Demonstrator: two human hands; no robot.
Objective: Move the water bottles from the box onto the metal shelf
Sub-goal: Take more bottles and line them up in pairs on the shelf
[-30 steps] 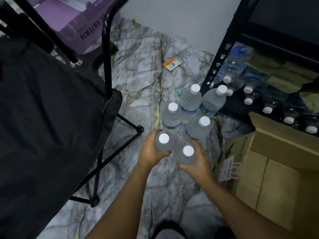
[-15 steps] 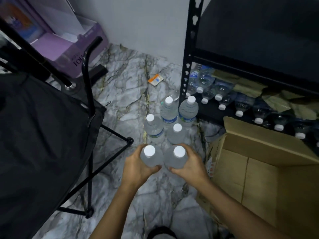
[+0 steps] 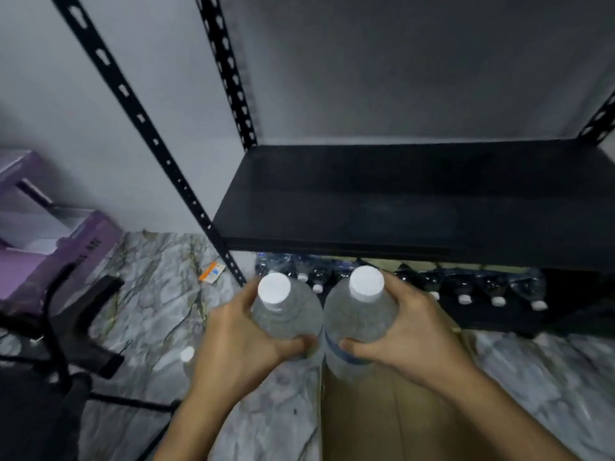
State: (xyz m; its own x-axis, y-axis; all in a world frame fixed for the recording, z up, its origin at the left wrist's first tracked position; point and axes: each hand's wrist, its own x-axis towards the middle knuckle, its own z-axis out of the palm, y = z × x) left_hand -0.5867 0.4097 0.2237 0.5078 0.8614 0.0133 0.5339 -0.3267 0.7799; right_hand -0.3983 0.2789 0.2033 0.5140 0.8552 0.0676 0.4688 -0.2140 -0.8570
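My left hand (image 3: 234, 341) grips a clear water bottle (image 3: 283, 311) with a white cap. My right hand (image 3: 412, 331) grips a second bottle (image 3: 361, 314) beside it, and the two bottles touch. Both are held upright in the air, just in front of and below the black metal shelf board (image 3: 399, 201). Several more bottles (image 3: 466, 287) lie on the lower shelf level, caps facing me. The open cardboard box (image 3: 382, 420) is on the floor under my right forearm. One more bottle (image 3: 187, 356) stands on the floor left of my left wrist, blurred.
Black perforated shelf uprights (image 3: 229, 81) rise at the left of the board. A black folding chair (image 3: 56, 327) stands at the lower left, a purple box (image 3: 50, 247) behind it. A small orange packet (image 3: 211, 271) lies on the marble floor.
Both hands have lifted their bottles off the floor up toward the shelf board. My view has tilted up, so the group of standing bottles has dropped out of sight.
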